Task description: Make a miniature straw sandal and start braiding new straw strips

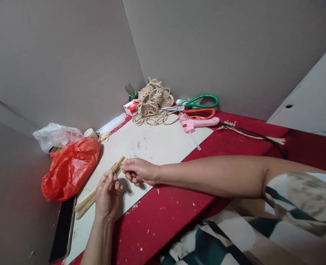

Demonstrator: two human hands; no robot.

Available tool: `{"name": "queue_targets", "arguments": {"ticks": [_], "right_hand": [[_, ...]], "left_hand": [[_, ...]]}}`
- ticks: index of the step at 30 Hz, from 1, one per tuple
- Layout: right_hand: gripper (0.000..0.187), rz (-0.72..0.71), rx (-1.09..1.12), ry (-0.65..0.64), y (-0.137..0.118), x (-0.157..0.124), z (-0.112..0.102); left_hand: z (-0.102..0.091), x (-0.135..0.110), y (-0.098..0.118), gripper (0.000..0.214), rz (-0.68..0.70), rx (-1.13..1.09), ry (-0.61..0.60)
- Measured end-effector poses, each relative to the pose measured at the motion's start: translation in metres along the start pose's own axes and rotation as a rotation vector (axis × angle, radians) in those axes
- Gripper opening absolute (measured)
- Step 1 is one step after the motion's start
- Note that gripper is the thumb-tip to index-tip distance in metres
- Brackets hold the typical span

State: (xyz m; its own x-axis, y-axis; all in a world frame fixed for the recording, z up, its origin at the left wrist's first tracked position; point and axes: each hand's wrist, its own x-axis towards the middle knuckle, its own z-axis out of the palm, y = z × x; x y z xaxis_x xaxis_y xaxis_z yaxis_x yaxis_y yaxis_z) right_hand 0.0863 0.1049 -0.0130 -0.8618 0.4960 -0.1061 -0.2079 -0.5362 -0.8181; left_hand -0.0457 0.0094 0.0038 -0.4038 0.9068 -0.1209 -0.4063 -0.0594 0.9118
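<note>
A bundle of flat, straw-coloured dried plant strips (86, 204) runs slantwise over the white board (118, 138). Thumb and fingers of my left hand (107, 195) are closed around its middle. Close to the upper end, my right hand (142, 171) pinches the strips between thumb and forefinger, its other fingers curled. The two hands are a short gap apart, just above the board. Part of the bundle is hidden behind my left hand.
At the back lie coiled twine (153, 101), scissors (200, 105) and a pink glue gun (198, 122) with a black cord. A red plastic bag (71, 169), a white bag (56, 134), a paper cup (90, 133) and a phone (62, 232) are leftward. Scraps dot the red tablecloth (163, 217).
</note>
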Motion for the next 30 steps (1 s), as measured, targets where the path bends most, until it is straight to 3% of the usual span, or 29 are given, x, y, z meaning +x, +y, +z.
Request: {"name": "queue_targets", "arguments": {"ticks": [3, 9, 17, 30], "right_hand": [[0.023, 0.05, -0.012, -0.013, -0.001, -0.002, 0.002], [0.023, 0.113, 0.03, -0.083, -0.004, -0.005, 0.002], [0.02, 0.175, 0.071, -0.14, -0.003, -0.003, -0.001], [0.02, 0.26, 0.105, -0.182, 0.0, -0.002, 0.0]], "left_hand": [[-0.003, 0.001, -0.004, 0.035, 0.046, 0.139, 0.003], [-0.003, -0.003, -0.008, 0.03, 0.227, 0.482, -0.009], [0.005, -0.009, -0.003, 0.026, 0.383, 0.682, 0.062], [-0.003, -0.012, -0.005, 0.02, 0.769, 1.178, 0.051]]}}
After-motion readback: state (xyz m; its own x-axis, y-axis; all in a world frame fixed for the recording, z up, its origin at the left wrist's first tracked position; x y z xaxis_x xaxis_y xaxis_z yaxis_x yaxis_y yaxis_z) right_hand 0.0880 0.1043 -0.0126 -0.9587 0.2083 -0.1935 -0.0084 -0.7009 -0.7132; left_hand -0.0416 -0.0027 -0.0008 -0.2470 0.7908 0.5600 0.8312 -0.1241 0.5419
